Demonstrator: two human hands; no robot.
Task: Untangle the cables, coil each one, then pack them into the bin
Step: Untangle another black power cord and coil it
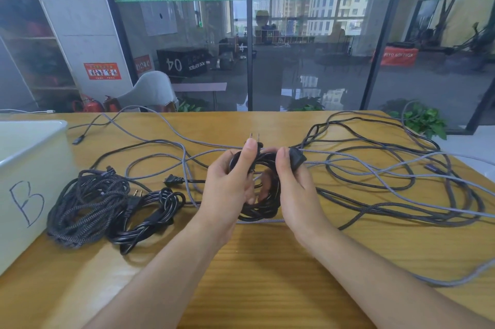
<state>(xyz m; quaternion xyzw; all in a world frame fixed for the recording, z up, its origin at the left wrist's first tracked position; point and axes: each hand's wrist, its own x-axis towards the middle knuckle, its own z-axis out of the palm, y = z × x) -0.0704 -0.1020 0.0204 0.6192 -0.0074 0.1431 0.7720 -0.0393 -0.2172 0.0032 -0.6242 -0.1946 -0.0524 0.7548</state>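
Observation:
A coiled black power cable (263, 211) hangs between both hands above the wooden table (267, 275). My left hand (227, 184) grips the coil's left side, its thumb pressing the two-pin plug (254, 139) that sticks up. My right hand (297, 189) holds the coil's right side, with the thumb on the cable's black end block (297, 158). Two finished coils lie at the left: a braided dark one (88, 205) and a smooth black one (150, 219). Loose grey and black cables (388, 176) sprawl tangled across the right and far side. The white bin (29, 168) marked B stands at the left.
A loose black plug (171, 181) lies on the table left of my hands. A small connector end (77, 139) lies near the bin's far corner. One grey cable (455, 277) trails off the table's right edge. Glass walls and plants stand beyond the far edge.

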